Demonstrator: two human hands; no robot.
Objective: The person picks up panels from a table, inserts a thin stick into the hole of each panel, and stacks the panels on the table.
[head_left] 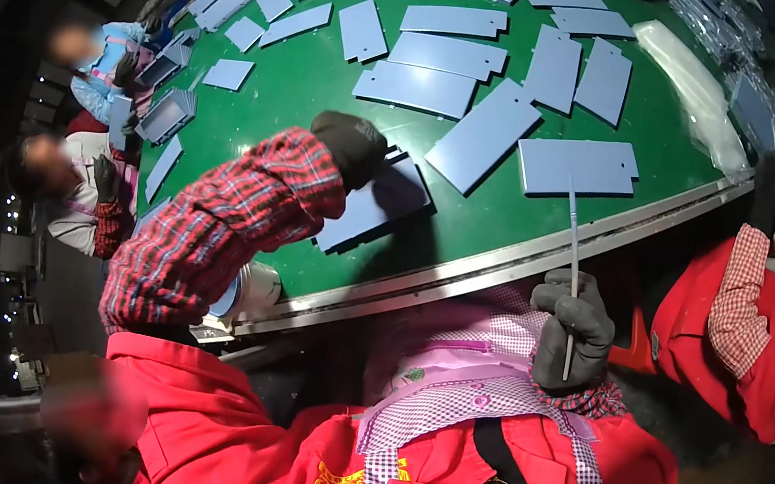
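Observation:
My left hand [349, 148], in a dark glove, is at the far edge of a light blue flat panel [388, 196] on the green table. A second edge shows beside this panel, so there may be another under it. The left fingers are mostly hidden by the hand itself. In front of my apron, my right hand [574, 331], in a grey glove, is closed around a thin blue-grey strip [575, 231]. The strip stands nearly upright, and I cannot tell whether it is a panel seen edge-on. Its upper tip overlaps a notched panel [578, 169] in view.
Several more blue panels [483, 136] are spread over the green table [298, 100]. Plastic wrapping [691, 95] lies at the right, and a white bucket [258, 289] stands near my left elbow. Co-workers sit at the left [91, 177] and right [735, 323].

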